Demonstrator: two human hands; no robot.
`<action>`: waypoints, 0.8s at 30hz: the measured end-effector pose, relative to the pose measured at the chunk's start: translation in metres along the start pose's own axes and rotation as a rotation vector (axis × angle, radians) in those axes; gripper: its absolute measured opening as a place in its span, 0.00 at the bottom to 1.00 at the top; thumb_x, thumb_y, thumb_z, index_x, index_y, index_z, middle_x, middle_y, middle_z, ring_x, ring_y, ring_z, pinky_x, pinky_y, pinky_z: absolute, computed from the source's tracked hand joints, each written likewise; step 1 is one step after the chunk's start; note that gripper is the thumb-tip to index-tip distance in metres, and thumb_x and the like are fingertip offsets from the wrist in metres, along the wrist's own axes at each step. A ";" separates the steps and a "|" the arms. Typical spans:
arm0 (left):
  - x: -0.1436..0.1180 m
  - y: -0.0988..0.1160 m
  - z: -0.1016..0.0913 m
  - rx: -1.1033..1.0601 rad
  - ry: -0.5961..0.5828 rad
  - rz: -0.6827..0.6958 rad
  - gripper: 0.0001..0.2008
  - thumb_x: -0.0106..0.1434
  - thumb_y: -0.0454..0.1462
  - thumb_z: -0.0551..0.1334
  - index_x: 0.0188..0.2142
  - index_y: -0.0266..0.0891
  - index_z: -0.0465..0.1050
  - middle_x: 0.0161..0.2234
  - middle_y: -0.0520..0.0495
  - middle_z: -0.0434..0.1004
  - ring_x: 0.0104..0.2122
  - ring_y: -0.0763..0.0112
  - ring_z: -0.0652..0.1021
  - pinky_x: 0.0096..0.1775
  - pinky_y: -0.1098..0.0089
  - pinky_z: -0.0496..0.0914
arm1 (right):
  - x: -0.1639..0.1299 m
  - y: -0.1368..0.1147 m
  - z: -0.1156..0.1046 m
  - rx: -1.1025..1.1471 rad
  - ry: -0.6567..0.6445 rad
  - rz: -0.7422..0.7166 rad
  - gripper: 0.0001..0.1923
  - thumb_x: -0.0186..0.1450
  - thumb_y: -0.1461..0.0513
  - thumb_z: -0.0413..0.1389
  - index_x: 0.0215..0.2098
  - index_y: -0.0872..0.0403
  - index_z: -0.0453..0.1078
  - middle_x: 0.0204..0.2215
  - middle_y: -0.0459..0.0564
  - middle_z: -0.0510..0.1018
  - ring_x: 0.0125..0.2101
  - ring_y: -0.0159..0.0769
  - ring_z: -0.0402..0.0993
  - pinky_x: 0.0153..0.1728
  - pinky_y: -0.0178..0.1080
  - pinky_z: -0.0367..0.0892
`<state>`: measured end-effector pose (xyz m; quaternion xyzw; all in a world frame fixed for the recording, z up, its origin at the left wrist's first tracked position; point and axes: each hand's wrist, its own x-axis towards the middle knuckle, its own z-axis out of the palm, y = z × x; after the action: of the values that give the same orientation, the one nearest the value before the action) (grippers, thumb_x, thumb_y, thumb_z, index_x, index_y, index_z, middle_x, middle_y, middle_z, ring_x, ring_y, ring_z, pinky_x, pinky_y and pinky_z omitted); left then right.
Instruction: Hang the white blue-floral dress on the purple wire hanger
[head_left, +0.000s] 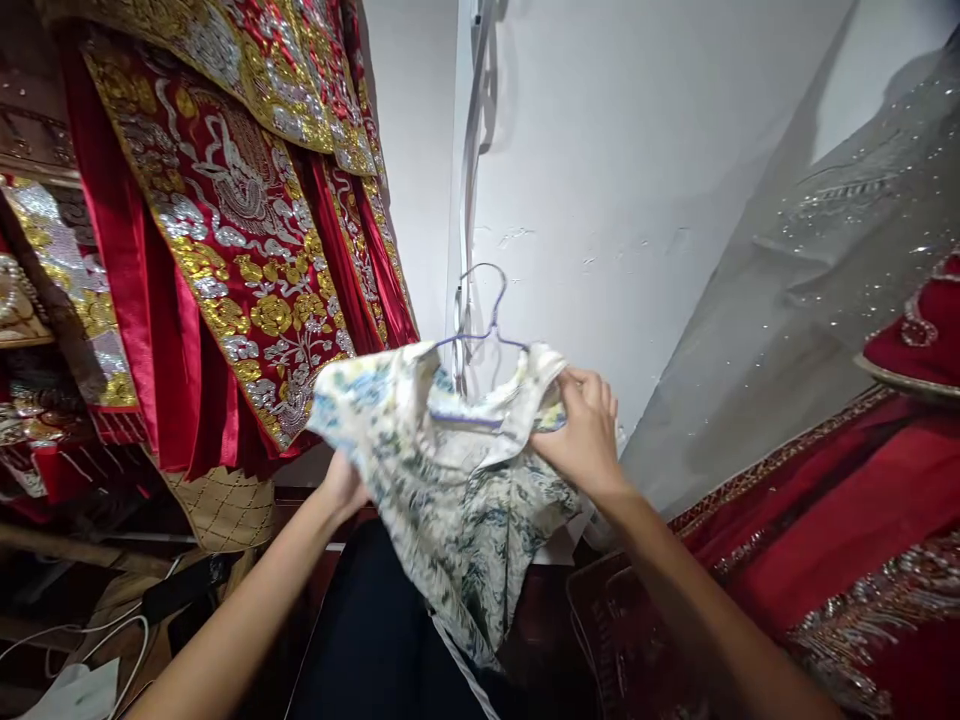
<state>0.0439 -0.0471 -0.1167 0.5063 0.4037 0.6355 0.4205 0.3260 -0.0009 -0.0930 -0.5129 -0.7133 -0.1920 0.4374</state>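
A pale garment (442,500) with a blue, green and yellow floral print hangs on a thin purple wire hanger (491,330). The hanger's hook points up and stands free in front of the wall. My right hand (581,425) is closed on the garment's shoulder by the neckline, thumb over the cloth. On the other side, my left hand (346,488) grips the garment from below its sleeve, the fingers mostly hidden behind the cloth. The neckline gapes around the hanger's lower bar. A light strap (465,665) trails from the bottom of the garment.
Red costumes (247,230) with gold and silver embroidery hang at the left. A white wall (585,200) with a vertical strip rises ahead. Sheer sparkling fabric (825,240) and a red beaded garment (847,500) fill the right. White cables (135,630) lie at lower left.
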 end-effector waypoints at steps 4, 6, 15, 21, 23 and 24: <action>-0.025 -0.044 -0.005 -0.258 -0.222 -0.227 0.30 0.63 0.58 0.58 0.49 0.35 0.77 0.45 0.38 0.82 0.54 0.55 0.77 0.56 0.56 0.68 | 0.033 0.008 0.000 -0.093 -0.056 0.065 0.24 0.59 0.53 0.58 0.51 0.55 0.71 0.46 0.62 0.68 0.48 0.58 0.65 0.47 0.56 0.61; -0.034 -0.057 0.005 -0.267 -0.159 -0.264 0.28 0.58 0.51 0.68 0.53 0.37 0.75 0.50 0.38 0.79 0.57 0.52 0.74 0.59 0.54 0.65 | 0.043 -0.005 0.000 -0.063 -0.075 0.016 0.24 0.59 0.54 0.57 0.52 0.56 0.70 0.49 0.63 0.68 0.50 0.60 0.64 0.49 0.58 0.60; -0.091 -0.065 0.032 -0.370 0.316 -0.280 0.30 0.59 0.42 0.69 0.60 0.47 0.66 0.59 0.45 0.73 0.59 0.59 0.73 0.59 0.62 0.68 | -0.065 -0.090 -0.026 0.664 -0.255 -0.126 0.37 0.63 0.56 0.57 0.69 0.40 0.52 0.67 0.52 0.56 0.65 0.56 0.55 0.60 0.59 0.59; -0.115 -0.069 0.036 -0.346 0.276 -0.388 0.32 0.59 0.46 0.69 0.61 0.46 0.64 0.58 0.42 0.73 0.59 0.57 0.72 0.61 0.59 0.66 | -0.149 -0.098 0.021 0.991 -0.265 0.660 0.12 0.65 0.51 0.55 0.41 0.48 0.70 0.37 0.53 0.76 0.38 0.48 0.75 0.39 0.49 0.72; -0.116 -0.068 0.037 -0.319 0.267 -0.425 0.32 0.59 0.47 0.69 0.61 0.46 0.65 0.59 0.41 0.72 0.60 0.55 0.72 0.60 0.59 0.67 | -0.155 -0.098 0.031 1.072 -0.447 0.699 0.14 0.65 0.48 0.55 0.30 0.48 0.68 0.27 0.50 0.72 0.29 0.45 0.72 0.32 0.47 0.70; -0.117 -0.067 0.037 -0.306 0.272 -0.434 0.31 0.59 0.47 0.69 0.60 0.47 0.65 0.59 0.41 0.72 0.60 0.55 0.71 0.59 0.59 0.68 | -0.153 -0.098 0.032 1.107 -0.522 0.686 0.16 0.65 0.47 0.55 0.27 0.48 0.67 0.24 0.49 0.70 0.27 0.44 0.70 0.30 0.46 0.68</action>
<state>0.1039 -0.1325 -0.2097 0.2493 0.4547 0.6462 0.5600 0.2379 -0.1031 -0.2193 -0.4403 -0.5859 0.4777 0.4844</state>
